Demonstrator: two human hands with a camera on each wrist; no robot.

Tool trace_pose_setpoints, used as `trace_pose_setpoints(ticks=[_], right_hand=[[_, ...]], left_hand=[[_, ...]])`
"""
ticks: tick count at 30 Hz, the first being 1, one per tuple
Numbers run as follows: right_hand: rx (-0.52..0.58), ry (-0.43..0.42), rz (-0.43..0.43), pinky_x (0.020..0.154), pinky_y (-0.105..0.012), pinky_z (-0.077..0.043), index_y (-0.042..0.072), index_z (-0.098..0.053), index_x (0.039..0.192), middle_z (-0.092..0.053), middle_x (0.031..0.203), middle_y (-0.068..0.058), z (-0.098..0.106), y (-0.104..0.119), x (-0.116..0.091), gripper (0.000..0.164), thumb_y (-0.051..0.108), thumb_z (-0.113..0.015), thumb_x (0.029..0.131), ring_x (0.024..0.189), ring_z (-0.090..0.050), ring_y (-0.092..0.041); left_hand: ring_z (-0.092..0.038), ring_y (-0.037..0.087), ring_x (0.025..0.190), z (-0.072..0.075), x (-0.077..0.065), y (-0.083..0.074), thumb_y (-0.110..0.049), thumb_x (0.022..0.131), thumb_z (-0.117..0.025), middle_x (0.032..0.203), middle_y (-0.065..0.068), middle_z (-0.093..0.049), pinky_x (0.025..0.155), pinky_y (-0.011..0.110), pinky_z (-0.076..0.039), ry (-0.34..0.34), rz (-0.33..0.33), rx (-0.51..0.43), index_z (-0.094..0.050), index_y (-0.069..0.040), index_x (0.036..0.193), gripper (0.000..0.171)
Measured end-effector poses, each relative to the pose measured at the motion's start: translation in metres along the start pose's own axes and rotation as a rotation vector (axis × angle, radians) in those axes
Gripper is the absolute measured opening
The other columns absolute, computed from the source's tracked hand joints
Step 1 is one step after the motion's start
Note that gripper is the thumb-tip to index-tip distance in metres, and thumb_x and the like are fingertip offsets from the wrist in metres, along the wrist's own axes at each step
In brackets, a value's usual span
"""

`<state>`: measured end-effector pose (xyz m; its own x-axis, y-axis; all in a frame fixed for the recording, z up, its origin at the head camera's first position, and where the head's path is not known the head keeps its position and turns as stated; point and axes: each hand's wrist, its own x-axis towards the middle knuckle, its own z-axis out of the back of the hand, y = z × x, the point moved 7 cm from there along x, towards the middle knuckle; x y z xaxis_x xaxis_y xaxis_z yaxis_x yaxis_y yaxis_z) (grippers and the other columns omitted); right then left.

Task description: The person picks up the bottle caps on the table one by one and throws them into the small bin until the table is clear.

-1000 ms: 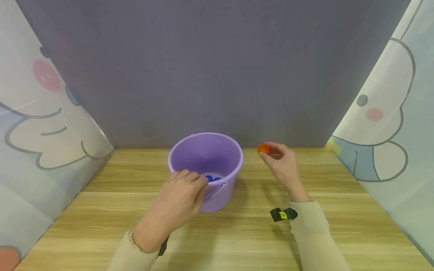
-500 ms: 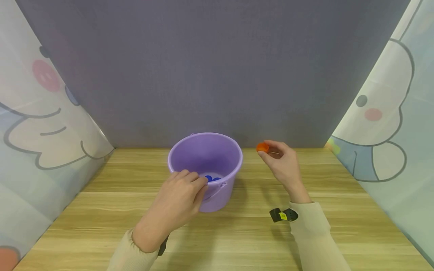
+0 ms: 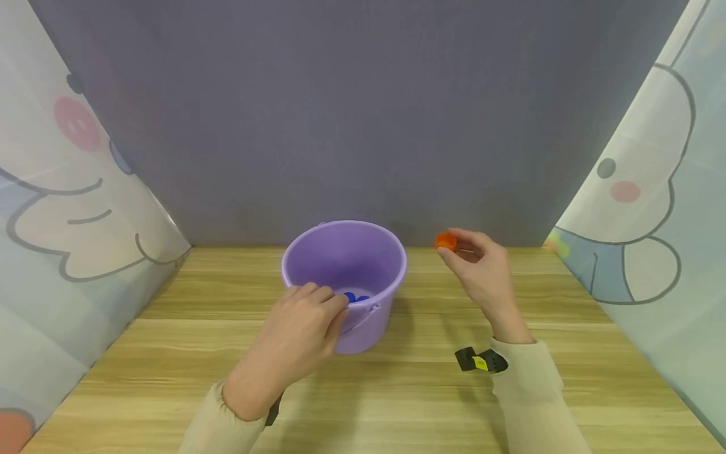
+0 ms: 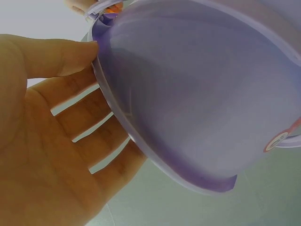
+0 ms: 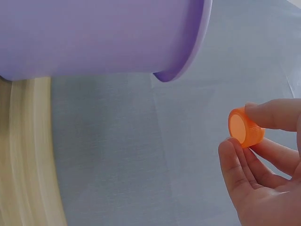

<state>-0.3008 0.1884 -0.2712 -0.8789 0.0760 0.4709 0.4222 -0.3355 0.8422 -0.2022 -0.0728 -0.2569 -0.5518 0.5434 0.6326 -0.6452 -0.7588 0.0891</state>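
A purple bucket (image 3: 365, 325) stands upright on the table, a little left of middle. My left hand (image 3: 295, 328) holds its near rim, with the fingers over the edge and the thumb (image 4: 66, 57) at the rim on the outer side. Inside, a few small blue round pieces (image 3: 350, 297) show at the bottom, partly hidden by the near wall. To the right of the bucket and clear of the table, my right hand (image 3: 482, 268) pinches an orange bottle cap (image 5: 246, 127) between thumb and fingertips. In the head view the cap's hollow side shows.
The wood-grain table (image 3: 431, 403) runs back to a grey upright panel (image 3: 363, 113). Cartoon-printed sheets (image 3: 641, 189) close off both sides. The bucket's handle (image 3: 358, 321) hangs down along its near side.
My right hand has shifted slightly up and to the right with the bottle cap, now tilted so more of its hollow shows. The left hand and the bucket stay put.
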Motion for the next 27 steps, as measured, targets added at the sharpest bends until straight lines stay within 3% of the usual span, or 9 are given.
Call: trace_pose_setpoints(ticks=[20,27], right_hand=[[0.021,-0.03,0.076,0.082,-0.014,-0.053,-0.005,-0.067,0.125,-0.066,0.116,-0.017,0.003,0.013,-0.002,0.039,0.007,-0.077,0.089,0.095,-0.065,-0.005],[0.032,-0.032,0.066,0.082,-0.015,-0.053,-0.004,-0.067,0.125,-0.067,0.116,-0.016,0.002,0.017,-0.004,0.039,0.008,-0.077,0.09,0.094,-0.066,-0.006]], left_hand=[[-0.044,0.016,0.061,0.001,0.001,-0.001,-0.008,0.085,-0.076,0.065,-0.006,-0.044,0.059,0.03,-0.039,-0.003,-0.005,0.001,-0.053,-0.015,0.074,0.026],[-0.043,0.015,0.06,0.001,0.0,0.0,-0.008,0.086,-0.075,0.065,-0.006,-0.044,0.058,0.03,-0.038,-0.005,-0.011,-0.004,-0.053,-0.015,0.073,0.026]])
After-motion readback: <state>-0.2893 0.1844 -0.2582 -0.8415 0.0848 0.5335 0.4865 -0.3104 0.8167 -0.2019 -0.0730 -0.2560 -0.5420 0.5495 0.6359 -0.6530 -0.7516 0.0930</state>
